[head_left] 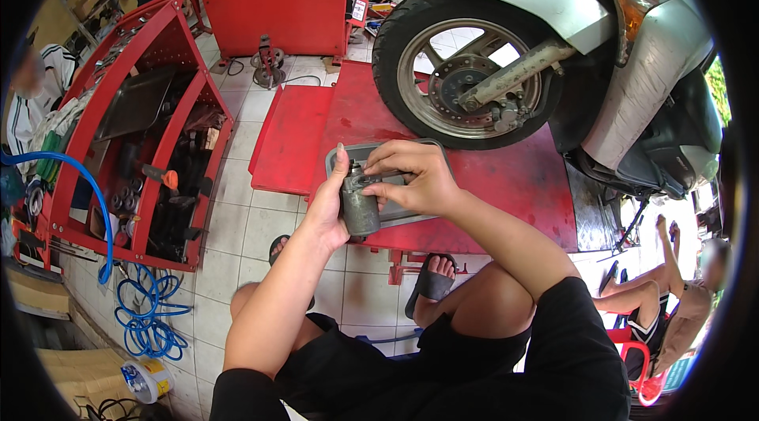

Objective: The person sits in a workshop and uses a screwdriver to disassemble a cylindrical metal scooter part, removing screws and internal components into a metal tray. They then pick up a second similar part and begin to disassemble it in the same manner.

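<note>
Over a grey metal tray [405, 214] I hold a small grey cylindrical motor [362, 214], roughly upright, with a short stub at its top. My left hand [326, 206] is closed round its left side, the thumb pointing up along it. The fingers of my right hand [419, 176] are pinched together against the motor's upper right side. A small dark piece shows near those fingertips, but I cannot make out what it is. Part of the tray is hidden behind both hands.
The tray lies on a red lift platform [506, 207] beneath a scooter's front wheel [466, 77]. To the left stands a red tool cart [150, 251], with a coiled blue hose [150, 310] on the tiled floor. Another person [684, 306] sits at the right; a second is at far left.
</note>
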A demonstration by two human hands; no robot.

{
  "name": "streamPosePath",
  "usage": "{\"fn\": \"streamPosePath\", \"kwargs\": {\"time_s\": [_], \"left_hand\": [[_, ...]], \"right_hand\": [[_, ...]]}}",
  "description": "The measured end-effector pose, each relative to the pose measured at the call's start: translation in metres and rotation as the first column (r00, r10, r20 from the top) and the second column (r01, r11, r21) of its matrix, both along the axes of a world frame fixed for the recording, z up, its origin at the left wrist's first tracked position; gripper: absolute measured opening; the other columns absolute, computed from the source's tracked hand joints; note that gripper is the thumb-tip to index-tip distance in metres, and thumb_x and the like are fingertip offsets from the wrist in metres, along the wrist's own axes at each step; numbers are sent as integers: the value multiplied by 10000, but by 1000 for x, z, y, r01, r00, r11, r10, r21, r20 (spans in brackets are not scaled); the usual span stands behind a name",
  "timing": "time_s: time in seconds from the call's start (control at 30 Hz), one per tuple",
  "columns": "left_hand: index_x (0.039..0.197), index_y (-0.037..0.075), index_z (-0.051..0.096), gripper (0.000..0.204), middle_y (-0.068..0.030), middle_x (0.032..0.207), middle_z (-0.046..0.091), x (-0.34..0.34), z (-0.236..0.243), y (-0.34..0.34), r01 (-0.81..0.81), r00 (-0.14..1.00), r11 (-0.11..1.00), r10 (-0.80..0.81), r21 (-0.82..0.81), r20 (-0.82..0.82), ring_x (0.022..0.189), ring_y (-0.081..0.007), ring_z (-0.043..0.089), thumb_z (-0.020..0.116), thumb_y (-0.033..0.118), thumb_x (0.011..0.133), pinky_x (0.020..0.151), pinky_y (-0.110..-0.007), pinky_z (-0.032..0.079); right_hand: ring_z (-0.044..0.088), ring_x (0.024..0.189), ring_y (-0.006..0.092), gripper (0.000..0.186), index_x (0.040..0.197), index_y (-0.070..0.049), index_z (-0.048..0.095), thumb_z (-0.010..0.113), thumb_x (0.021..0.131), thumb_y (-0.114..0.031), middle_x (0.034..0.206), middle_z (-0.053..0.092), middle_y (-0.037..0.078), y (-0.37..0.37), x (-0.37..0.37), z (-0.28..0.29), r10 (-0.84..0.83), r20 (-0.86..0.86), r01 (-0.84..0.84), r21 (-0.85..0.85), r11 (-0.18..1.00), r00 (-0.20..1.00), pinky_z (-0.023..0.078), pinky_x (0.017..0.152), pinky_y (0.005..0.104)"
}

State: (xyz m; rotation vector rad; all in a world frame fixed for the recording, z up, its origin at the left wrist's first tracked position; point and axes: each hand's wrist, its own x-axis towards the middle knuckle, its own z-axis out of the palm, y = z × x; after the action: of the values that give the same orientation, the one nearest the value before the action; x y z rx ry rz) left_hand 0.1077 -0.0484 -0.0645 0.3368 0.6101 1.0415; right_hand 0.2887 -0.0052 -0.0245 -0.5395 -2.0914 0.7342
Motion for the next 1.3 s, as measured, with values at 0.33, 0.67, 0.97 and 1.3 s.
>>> {"fn": "streamPosePath", "kwargs": {"time_s": [0.33, 0.67, 0.97, 1.3], "left_hand": [[1030, 100, 603, 666, -116, 853, 663, 0, 1, 6, -49, 999, 997, 50, -54, 13, 714, -246, 666, 523, 745, 885, 647, -359, 579], [937, 72, 633, 677, -88, 738, 644, -10, -12, 15, -180, 984, 971, 174, -156, -50, 680, -237, 665, 603, 742, 846, 635, -353, 565], [961, 77, 637, 664, -85, 737, 647, -7, -9, 12, -181, 981, 973, 169, -144, -91, 675, -233, 664, 622, 731, 842, 641, -358, 558], [969, 53, 636, 678, -102, 755, 656, -4, -8, 12, -170, 982, 972, 153, -164, -110, 677, -238, 666, 642, 717, 837, 648, -367, 563]], "right_hand": [[576, 714, 145, 154, 923, 1, 689, 767, 829, -94, 865, 645, 72, 0, 10, 24, -196, 26, 196, 1, 981, 980, 451, 629, 287], [708, 978, 227, 136, 1069, 79, 626, 542, 1003, -5, 1051, 713, 160, -6, 25, 54, -205, 30, 202, -360, 911, 978, 575, 881, 336], [698, 1036, 234, 139, 1082, 75, 598, 484, 1011, 36, 1061, 707, 170, -22, 5, 51, -124, -287, 21, -336, 942, 950, 588, 919, 365], [709, 1016, 232, 131, 1058, 80, 613, 504, 987, 65, 1043, 716, 169, -19, 3, 43, -120, -301, 17, -323, 946, 946, 584, 916, 352]]}}
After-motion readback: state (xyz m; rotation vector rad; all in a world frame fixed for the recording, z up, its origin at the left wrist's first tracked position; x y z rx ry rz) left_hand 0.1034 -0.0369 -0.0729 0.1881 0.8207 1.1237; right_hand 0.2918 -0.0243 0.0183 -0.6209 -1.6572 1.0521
